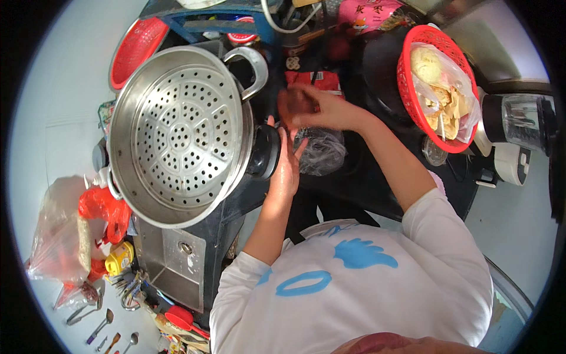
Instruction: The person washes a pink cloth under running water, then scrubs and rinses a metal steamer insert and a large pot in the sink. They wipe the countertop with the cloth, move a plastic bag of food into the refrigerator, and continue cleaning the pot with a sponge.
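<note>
My right hand is curled around a blurred reddish-brown thing above the dark worktop. Just below it, my left hand is raised with some fingers spread, beside a black round part at the steamer's edge. Whether it grips anything cannot be told. A crumpled clear plastic bag lies behind its fingertips, and a red packet lies beyond my right hand. To the left stands a large metal steamer pot with a perforated bottom and loop handles.
A red plastic basket with bagged food stands at the right, near a blender jar. A metal sink lies below the steamer. At the upper left are a red colander and a blue rack; utensils hang at lower left.
</note>
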`<state>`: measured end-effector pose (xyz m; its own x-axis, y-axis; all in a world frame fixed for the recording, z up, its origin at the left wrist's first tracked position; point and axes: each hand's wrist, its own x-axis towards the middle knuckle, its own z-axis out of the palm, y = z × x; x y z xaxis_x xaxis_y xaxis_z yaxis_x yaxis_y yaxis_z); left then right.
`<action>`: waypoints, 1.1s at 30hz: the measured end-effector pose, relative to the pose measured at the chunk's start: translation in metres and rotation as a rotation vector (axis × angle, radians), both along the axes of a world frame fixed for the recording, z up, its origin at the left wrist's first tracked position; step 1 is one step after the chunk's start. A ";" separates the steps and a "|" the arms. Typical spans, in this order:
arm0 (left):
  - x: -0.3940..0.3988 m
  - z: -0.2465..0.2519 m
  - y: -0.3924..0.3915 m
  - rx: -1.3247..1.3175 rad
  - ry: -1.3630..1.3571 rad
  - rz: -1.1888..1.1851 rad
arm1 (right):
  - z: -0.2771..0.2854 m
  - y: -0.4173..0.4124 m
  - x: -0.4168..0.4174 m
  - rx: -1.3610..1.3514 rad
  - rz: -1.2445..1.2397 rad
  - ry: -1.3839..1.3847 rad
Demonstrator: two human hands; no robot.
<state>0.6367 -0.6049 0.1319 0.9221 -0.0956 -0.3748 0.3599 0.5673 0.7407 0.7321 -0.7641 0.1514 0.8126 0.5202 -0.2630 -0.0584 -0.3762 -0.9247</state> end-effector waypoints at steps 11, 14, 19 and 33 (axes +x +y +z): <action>-0.011 -0.009 0.001 -0.378 0.384 -0.201 | -0.054 -0.070 0.117 -0.755 -0.599 -0.494; -0.021 -0.013 0.017 -0.408 0.362 -0.190 | -0.072 -0.046 0.148 -1.104 -0.523 -0.307; -0.036 -0.009 0.035 -0.368 0.320 -0.121 | -0.081 -0.036 0.165 -1.294 -0.350 -0.224; -0.037 -0.005 0.023 -0.411 0.373 -0.277 | 0.002 -0.064 0.057 -0.419 -0.783 -0.745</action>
<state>0.5993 -0.5819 0.1267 0.6562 -0.5178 -0.5489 0.7272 0.6281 0.2768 0.7889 -0.8285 0.1529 0.8996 -0.2079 0.3839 0.0966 -0.7629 -0.6393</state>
